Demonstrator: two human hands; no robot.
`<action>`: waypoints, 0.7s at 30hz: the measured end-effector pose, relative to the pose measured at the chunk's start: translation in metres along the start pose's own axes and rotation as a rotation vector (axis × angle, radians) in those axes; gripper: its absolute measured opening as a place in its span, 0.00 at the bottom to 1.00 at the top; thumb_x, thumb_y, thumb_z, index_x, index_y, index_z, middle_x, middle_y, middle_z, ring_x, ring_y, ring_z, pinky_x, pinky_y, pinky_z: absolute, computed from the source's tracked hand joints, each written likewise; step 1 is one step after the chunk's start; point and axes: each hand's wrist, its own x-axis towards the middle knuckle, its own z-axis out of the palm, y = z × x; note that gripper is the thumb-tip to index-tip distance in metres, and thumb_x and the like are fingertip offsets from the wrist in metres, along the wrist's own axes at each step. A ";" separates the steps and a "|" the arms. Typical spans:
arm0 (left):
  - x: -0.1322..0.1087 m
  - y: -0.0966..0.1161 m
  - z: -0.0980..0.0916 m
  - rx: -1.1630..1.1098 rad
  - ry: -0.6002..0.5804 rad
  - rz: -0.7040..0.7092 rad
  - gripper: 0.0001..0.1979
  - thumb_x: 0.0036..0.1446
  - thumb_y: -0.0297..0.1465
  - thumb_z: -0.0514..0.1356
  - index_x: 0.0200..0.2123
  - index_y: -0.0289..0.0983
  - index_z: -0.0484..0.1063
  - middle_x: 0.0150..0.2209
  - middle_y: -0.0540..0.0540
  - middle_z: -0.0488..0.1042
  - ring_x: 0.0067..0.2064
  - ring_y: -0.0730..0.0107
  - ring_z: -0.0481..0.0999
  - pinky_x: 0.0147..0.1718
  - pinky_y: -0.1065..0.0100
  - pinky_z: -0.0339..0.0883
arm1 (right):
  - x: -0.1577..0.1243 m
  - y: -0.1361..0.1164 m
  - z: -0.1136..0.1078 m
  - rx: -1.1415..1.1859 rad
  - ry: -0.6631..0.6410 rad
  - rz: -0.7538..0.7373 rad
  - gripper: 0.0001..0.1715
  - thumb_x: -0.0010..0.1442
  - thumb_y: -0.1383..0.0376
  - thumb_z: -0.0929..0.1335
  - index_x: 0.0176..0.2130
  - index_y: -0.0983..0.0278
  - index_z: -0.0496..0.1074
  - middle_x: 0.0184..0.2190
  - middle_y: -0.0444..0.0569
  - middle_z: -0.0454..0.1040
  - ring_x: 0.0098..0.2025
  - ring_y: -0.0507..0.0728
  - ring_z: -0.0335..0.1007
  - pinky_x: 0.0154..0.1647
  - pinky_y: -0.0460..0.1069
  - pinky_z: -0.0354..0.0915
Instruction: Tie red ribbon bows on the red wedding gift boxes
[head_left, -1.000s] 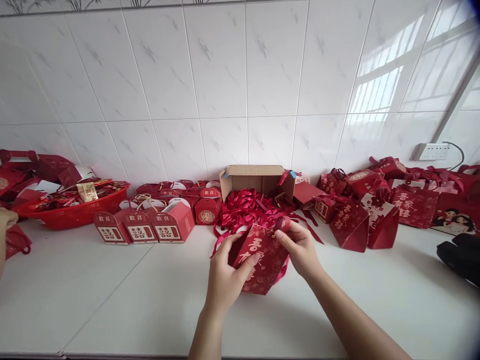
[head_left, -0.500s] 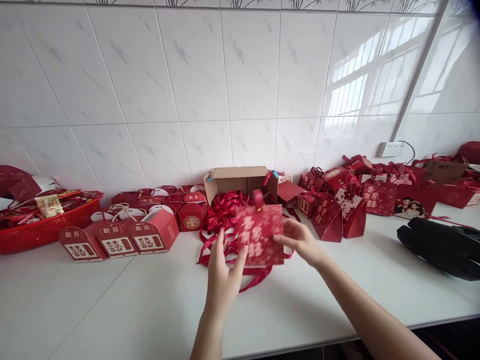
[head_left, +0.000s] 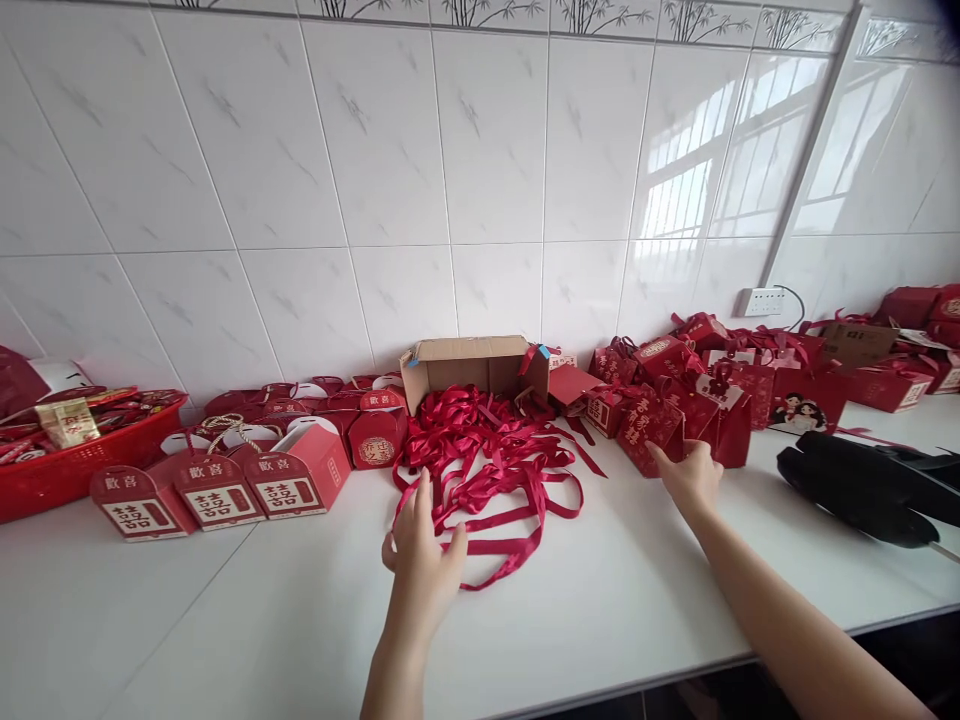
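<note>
My left hand hovers with fingers spread over the near edge of a pile of red ribbons on the white counter; it holds nothing. My right hand reaches to the right and touches a red gift bag with light characters, which stands among other red gift bags. Its fingers rest against the bag's lower right corner, and I cannot tell whether they grip it. An open cardboard box lies on its side behind the ribbons.
Three red house-shaped boxes stand in a row at the left, with more behind them. A red basket of packets sits far left. A black object lies at the right. A wall socket is on the tiles.
The red gift bag that both hands held has gone to the group at the right with my right hand. My left hand let go and stays by the ribbons. The view turned right.
</note>
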 end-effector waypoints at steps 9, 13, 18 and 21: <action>0.003 -0.022 0.008 0.112 -0.361 -0.058 0.34 0.54 0.34 0.56 0.64 0.44 0.49 0.65 0.35 0.54 0.67 0.46 0.49 0.57 0.44 0.52 | -0.038 -0.009 0.020 0.079 -0.020 -0.302 0.43 0.52 0.53 0.66 0.61 0.67 0.53 0.62 0.63 0.46 0.59 0.66 0.54 0.56 0.60 0.59; 0.002 -0.021 0.006 0.251 -0.507 -0.105 0.19 0.51 0.33 0.58 0.48 0.44 0.66 0.60 0.38 0.63 0.64 0.48 0.57 0.58 0.42 0.46 | -0.122 -0.029 0.030 0.010 -0.561 -0.936 0.23 0.57 0.60 0.65 0.53 0.60 0.66 0.58 0.58 0.59 0.61 0.66 0.52 0.57 0.63 0.58; 0.004 -0.025 0.003 0.306 -0.419 -0.144 0.09 0.52 0.28 0.58 0.39 0.39 0.64 0.53 0.37 0.67 0.60 0.49 0.60 0.54 0.49 0.54 | -0.206 -0.063 0.033 -0.045 -1.091 -1.285 0.24 0.59 0.70 0.62 0.55 0.60 0.65 0.52 0.55 0.69 0.51 0.62 0.66 0.50 0.56 0.66; 0.005 -0.027 0.000 0.318 -0.352 -0.175 0.08 0.51 0.25 0.58 0.37 0.38 0.64 0.53 0.35 0.64 0.60 0.46 0.58 0.52 0.49 0.55 | -0.215 -0.082 0.041 -0.207 -1.125 -1.339 0.17 0.59 0.74 0.60 0.44 0.66 0.72 0.39 0.56 0.75 0.41 0.61 0.70 0.39 0.53 0.69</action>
